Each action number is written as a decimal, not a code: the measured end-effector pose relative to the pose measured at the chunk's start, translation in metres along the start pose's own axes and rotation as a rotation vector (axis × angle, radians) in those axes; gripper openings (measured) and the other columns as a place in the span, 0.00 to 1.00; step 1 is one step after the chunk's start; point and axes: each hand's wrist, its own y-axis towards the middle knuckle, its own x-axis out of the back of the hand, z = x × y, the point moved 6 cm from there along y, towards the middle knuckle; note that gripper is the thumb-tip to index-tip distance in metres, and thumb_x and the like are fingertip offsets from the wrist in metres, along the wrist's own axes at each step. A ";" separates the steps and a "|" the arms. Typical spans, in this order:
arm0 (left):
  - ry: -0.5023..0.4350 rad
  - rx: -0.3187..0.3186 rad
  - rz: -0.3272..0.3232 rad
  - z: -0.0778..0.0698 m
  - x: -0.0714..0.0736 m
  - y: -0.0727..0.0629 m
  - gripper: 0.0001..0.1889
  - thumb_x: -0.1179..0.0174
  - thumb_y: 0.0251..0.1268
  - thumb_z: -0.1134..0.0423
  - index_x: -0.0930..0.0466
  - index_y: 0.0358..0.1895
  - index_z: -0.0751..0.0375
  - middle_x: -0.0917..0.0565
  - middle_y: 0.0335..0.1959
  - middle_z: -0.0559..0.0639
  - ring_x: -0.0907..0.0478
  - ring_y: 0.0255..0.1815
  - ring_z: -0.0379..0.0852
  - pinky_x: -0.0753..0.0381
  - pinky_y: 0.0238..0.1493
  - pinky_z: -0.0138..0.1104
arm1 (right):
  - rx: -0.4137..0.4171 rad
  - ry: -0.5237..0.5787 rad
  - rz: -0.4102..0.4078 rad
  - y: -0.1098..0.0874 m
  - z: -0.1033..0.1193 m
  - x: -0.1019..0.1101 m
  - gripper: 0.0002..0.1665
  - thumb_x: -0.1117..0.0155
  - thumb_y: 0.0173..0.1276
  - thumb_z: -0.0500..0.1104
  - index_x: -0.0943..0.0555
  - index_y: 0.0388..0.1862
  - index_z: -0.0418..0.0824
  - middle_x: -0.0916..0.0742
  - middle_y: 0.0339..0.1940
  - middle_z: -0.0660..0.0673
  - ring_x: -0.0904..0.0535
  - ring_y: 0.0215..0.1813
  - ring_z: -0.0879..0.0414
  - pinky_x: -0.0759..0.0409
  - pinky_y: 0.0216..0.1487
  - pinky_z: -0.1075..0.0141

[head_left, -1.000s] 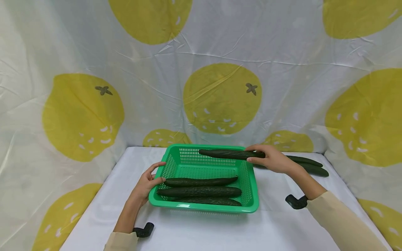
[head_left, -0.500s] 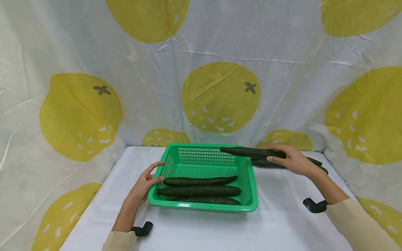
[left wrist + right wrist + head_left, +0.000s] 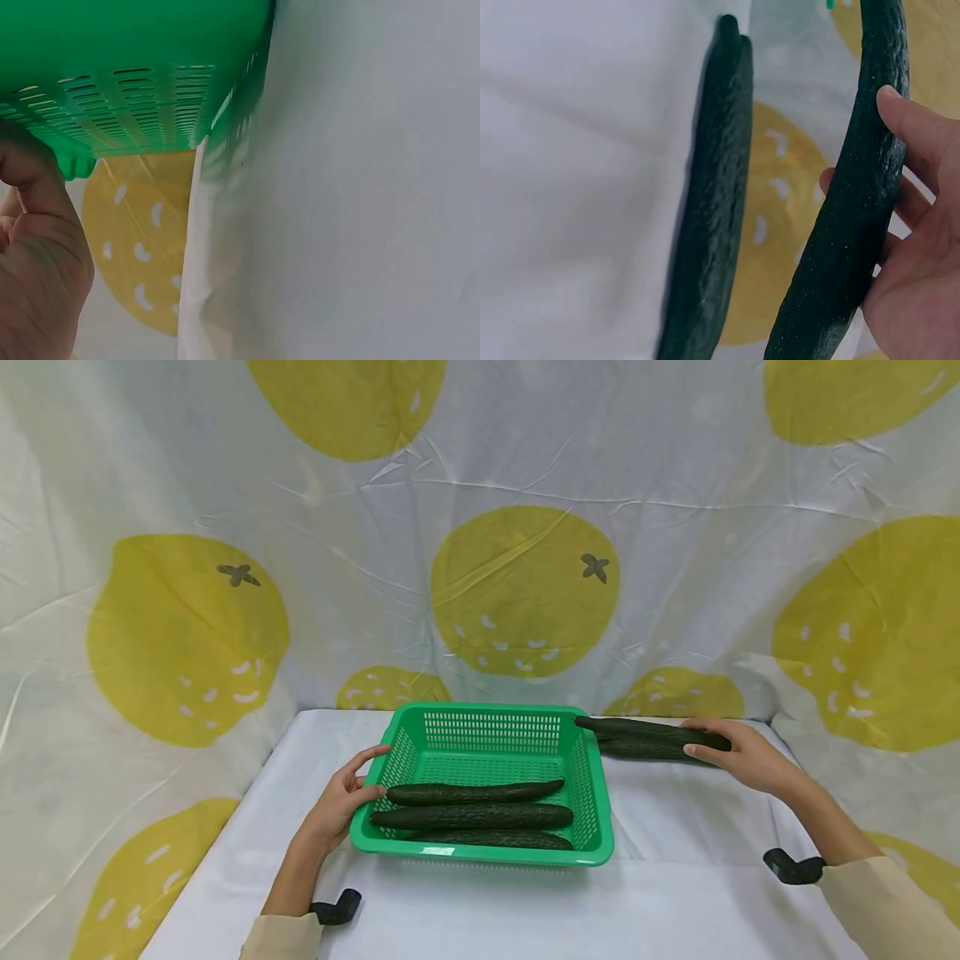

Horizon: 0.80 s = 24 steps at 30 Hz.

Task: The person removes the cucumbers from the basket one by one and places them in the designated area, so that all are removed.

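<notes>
the right hand (image 3: 742, 757) grips a long dark-green cucumber (image 3: 641, 728) by the green perforated plastic basket (image 3: 480, 854), partly hiding loose cucumbers (image 3: 712, 202) on white cloth (image 3: 525, 918); the left hand (image 3: 337, 803) pinches the basket's rim beside three cucumbers (image 3: 472, 817).

Head view faces forward, downward; both close wrist views share its backdrop (image 3: 510, 468).

Cucumber (image 3: 648, 728) shifts right.
Right hand (image 3: 742, 757) carries it from above the basket (image 3: 480, 857) to mostly beyond the basket's right side.
</notes>
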 end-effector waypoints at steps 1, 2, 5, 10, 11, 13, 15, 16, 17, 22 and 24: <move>0.008 -0.003 -0.003 0.000 0.000 0.000 0.37 0.42 0.72 0.74 0.44 0.80 0.56 0.14 0.31 0.51 0.15 0.33 0.42 0.12 0.34 0.35 | 0.000 -0.007 -0.003 -0.003 -0.003 0.001 0.32 0.38 0.78 0.54 0.26 0.73 0.39 0.25 0.73 0.30 0.32 0.73 0.28 0.27 0.62 0.32; 0.014 -0.006 -0.005 0.000 0.000 0.001 0.37 0.42 0.72 0.74 0.44 0.80 0.56 0.14 0.31 0.51 0.15 0.33 0.41 0.12 0.34 0.34 | 0.003 -0.009 -0.004 -0.005 -0.005 0.001 0.32 0.38 0.78 0.53 0.26 0.73 0.38 0.25 0.73 0.29 0.32 0.72 0.27 0.27 0.62 0.32; 0.032 -0.010 -0.015 0.000 0.000 0.002 0.37 0.43 0.71 0.75 0.44 0.80 0.56 0.14 0.31 0.50 0.16 0.32 0.40 0.13 0.33 0.33 | 0.002 -0.009 -0.009 -0.012 -0.012 0.003 0.30 0.37 0.78 0.52 0.25 0.71 0.37 0.24 0.72 0.29 0.31 0.71 0.27 0.27 0.61 0.32; 0.039 -0.015 -0.021 0.001 0.000 0.002 0.37 0.44 0.71 0.76 0.44 0.81 0.57 0.13 0.34 0.49 0.16 0.33 0.40 0.14 0.32 0.33 | -0.028 -0.004 0.013 -0.020 -0.027 0.001 0.30 0.37 0.77 0.52 0.25 0.70 0.38 0.23 0.70 0.28 0.32 0.71 0.27 0.28 0.60 0.30; 0.037 -0.017 -0.023 0.000 0.001 0.002 0.37 0.44 0.71 0.76 0.44 0.81 0.57 0.13 0.35 0.50 0.16 0.33 0.40 0.14 0.32 0.33 | -0.035 -0.007 0.019 -0.021 -0.030 0.000 0.30 0.36 0.77 0.52 0.24 0.70 0.38 0.23 0.70 0.28 0.32 0.71 0.26 0.28 0.60 0.30; 0.033 -0.020 -0.026 0.000 0.001 0.001 0.37 0.44 0.71 0.76 0.44 0.80 0.57 0.12 0.36 0.50 0.15 0.34 0.41 0.13 0.33 0.33 | -0.057 -0.014 0.030 -0.024 -0.037 -0.002 0.30 0.36 0.77 0.53 0.25 0.70 0.38 0.24 0.70 0.27 0.33 0.71 0.25 0.28 0.59 0.30; 0.027 -0.019 -0.030 0.000 0.001 0.001 0.37 0.44 0.71 0.76 0.43 0.80 0.56 0.12 0.38 0.51 0.15 0.36 0.41 0.13 0.34 0.34 | -0.077 -0.015 0.045 -0.026 -0.043 -0.005 0.32 0.37 0.77 0.54 0.25 0.71 0.38 0.24 0.71 0.27 0.33 0.70 0.25 0.27 0.58 0.30; 0.024 -0.018 -0.032 0.000 0.001 0.001 0.37 0.44 0.71 0.76 0.43 0.80 0.56 0.12 0.38 0.51 0.15 0.37 0.41 0.12 0.34 0.34 | -0.081 -0.015 0.048 -0.026 -0.046 -0.007 0.32 0.36 0.77 0.54 0.25 0.71 0.38 0.24 0.71 0.27 0.33 0.70 0.25 0.27 0.57 0.31; 0.018 -0.016 -0.034 0.000 0.001 0.001 0.37 0.44 0.71 0.76 0.43 0.80 0.56 0.12 0.39 0.51 0.15 0.37 0.41 0.12 0.34 0.34 | -0.085 -0.017 0.052 -0.027 -0.049 -0.009 0.32 0.36 0.77 0.54 0.25 0.71 0.38 0.24 0.71 0.27 0.32 0.70 0.24 0.26 0.57 0.32; 0.007 -0.007 -0.040 0.002 -0.001 0.001 0.37 0.44 0.71 0.75 0.43 0.81 0.54 0.13 0.37 0.50 0.15 0.36 0.41 0.12 0.34 0.35 | -0.059 -0.025 0.040 -0.029 -0.055 -0.016 0.30 0.35 0.76 0.52 0.23 0.69 0.38 0.21 0.68 0.28 0.28 0.67 0.26 0.23 0.56 0.35; 0.009 -0.006 -0.044 0.001 -0.002 0.001 0.37 0.44 0.70 0.75 0.43 0.81 0.54 0.13 0.36 0.50 0.15 0.36 0.40 0.12 0.33 0.34 | -0.043 -0.031 0.033 -0.029 -0.056 -0.020 0.29 0.34 0.75 0.51 0.22 0.68 0.38 0.20 0.67 0.28 0.27 0.67 0.26 0.23 0.56 0.34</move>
